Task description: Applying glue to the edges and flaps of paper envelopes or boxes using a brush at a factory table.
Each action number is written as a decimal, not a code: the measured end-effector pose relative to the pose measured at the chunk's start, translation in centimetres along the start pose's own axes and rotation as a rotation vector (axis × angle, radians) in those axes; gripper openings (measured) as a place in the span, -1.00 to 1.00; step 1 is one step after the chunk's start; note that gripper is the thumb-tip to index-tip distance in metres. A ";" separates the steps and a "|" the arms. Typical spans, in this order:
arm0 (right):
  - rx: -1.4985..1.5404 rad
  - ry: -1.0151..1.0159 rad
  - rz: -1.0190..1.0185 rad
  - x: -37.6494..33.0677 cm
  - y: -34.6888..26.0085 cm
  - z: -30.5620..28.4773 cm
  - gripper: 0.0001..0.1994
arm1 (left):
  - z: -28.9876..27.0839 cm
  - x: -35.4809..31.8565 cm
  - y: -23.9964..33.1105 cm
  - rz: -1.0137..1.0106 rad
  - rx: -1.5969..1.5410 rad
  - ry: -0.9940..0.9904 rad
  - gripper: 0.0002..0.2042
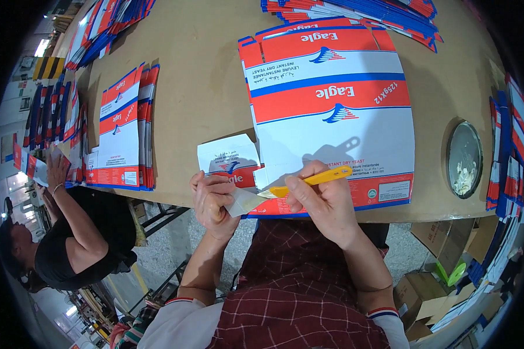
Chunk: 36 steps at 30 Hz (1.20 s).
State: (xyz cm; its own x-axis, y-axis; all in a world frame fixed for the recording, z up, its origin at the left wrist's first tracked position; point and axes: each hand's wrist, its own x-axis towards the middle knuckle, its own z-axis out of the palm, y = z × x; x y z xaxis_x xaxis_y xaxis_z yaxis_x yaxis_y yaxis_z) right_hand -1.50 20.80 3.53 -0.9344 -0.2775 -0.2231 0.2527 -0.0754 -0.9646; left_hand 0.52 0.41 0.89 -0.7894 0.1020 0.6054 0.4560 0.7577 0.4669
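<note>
Yellow-handled brush [326, 175] pinched between thumb and curled fingers, the right hand [330, 206] sets the tip to a pale flap [243, 205] at the near left corner of the large carton sheet [308, 136], while the left hand [212, 200], fingers nearly closed, grips the flap. Whitish paste [464, 179] sits in a dish [468, 136] at right. Thin, even strokes on a flap held taut would likely keep smears off the printed faces.

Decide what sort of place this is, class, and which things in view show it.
Most likely a carton workshop: stacks of flat red, white and blue cardboard cartons on a brown table, a shallow round dish of whitish paste, and a co-worker in black handling similar cardboard.
</note>
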 end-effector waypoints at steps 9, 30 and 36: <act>0.074 0.130 -0.060 -0.6 -0.2 0.2 -0.80 | -0.1 -0.3 -0.2 0.031 -0.012 0.023 -0.66; -0.418 0.055 -0.555 -0.7 1.0 1.1 -0.86 | 0.1 -0.2 -0.2 0.021 0.001 0.040 -0.68; -0.293 0.114 -0.503 -1.0 1.1 0.7 -0.86 | 0.1 -0.3 -0.2 0.020 -0.004 0.044 -0.67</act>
State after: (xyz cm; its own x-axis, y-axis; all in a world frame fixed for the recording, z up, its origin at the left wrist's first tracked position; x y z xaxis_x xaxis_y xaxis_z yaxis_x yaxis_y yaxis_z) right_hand -0.10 20.34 2.84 -0.9466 -0.1700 0.2739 -0.2933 0.1015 -0.9506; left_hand 0.58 0.27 0.57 -0.7609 0.0886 0.6427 0.4732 0.7535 0.4564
